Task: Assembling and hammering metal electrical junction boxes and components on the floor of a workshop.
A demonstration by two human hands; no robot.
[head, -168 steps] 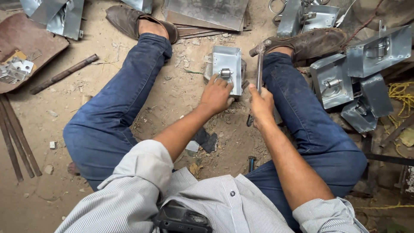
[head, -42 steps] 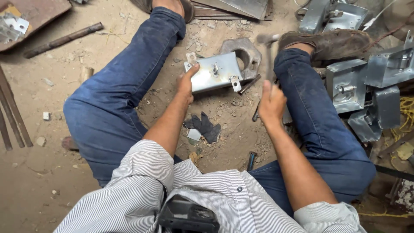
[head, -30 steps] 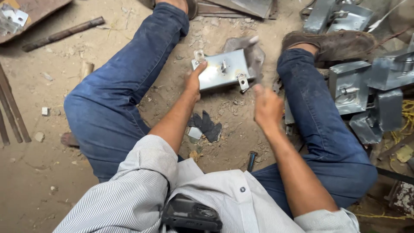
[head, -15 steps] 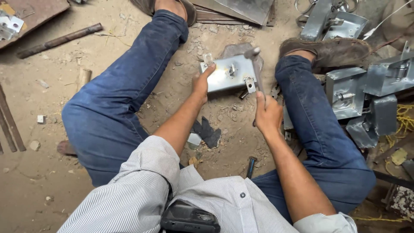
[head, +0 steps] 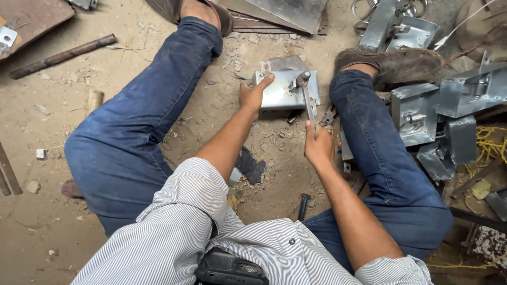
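Note:
I sit on a sandy floor with my legs in blue jeans spread apart. Between them a folded sheet-metal box [head: 282, 91] lies on a flat metal block. My left hand [head: 253, 95] grips the box's left edge and steadies it. My right hand [head: 318, 144] is closed on the handle of a hammer [head: 305, 95]. The hammer's head rests on the top face of the box near its right side.
Several similar galvanized metal boxes [head: 422, 113] are piled to the right of my right leg, beside yellow cord [head: 488, 145]. A rusty rod [head: 63, 55] lies at the far left. Sheet-metal offcuts [head: 285, 13] sit beyond my feet. A small punch [head: 302, 206] lies near my lap.
The box has been turned and set flatter on the block. The hammer has swung up and come down onto the box's top several times.

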